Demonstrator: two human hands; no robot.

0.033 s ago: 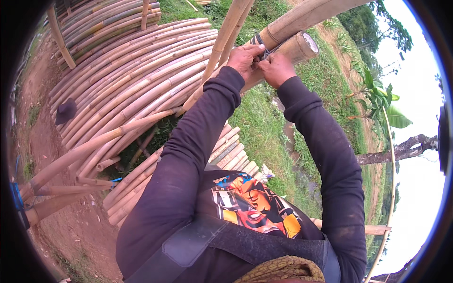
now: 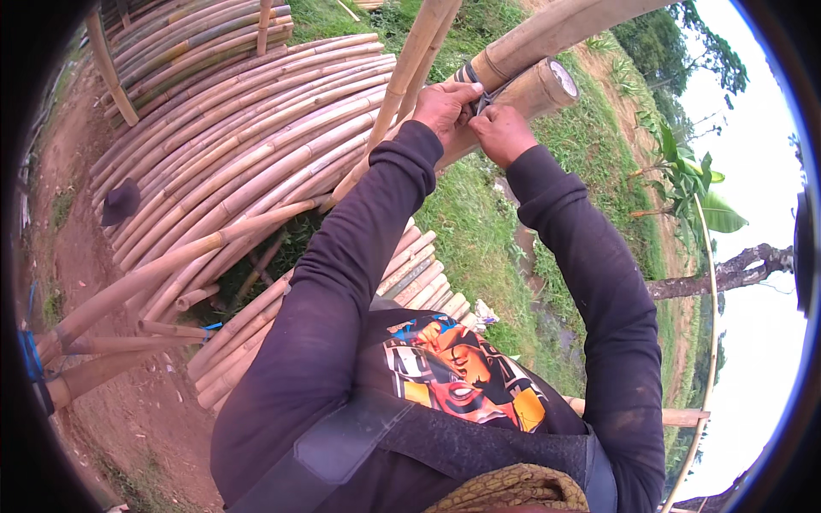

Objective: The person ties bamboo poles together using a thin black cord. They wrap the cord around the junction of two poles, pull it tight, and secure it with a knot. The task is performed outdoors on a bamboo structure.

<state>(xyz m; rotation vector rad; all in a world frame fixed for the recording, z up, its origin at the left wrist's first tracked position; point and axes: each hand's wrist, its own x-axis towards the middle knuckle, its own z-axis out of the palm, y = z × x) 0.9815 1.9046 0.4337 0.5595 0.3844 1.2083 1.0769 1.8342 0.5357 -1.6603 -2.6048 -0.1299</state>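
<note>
Both my hands are up at a joint where thick bamboo poles meet. My left hand (image 2: 445, 109) pinches a dark strap (image 2: 481, 103), its thumb pointing right. Close beside it, my right hand (image 2: 503, 134) is closed on the same strap, knuckles up. Dark turns of strap also go round the long thick bamboo pole (image 2: 547, 38) just above my left thumb. A shorter bamboo end (image 2: 534, 90) with a pale cut face sticks out beyond my right hand. My fingers hide most of the wrapping.
Slanting bamboo uprights (image 2: 410, 64) rise just left of my hands. A large stack of bamboo poles (image 2: 256, 128) fills the left, with a dark hat (image 2: 121, 202) at its edge. A lower bamboo pile (image 2: 419, 274) lies below my arms. Grass (image 2: 462, 214) slopes right toward a banana plant (image 2: 684, 175).
My right hand has shifted very slightly down and right, and a little more of the strap shows between my hands. My left hand stays at the joint.
</note>
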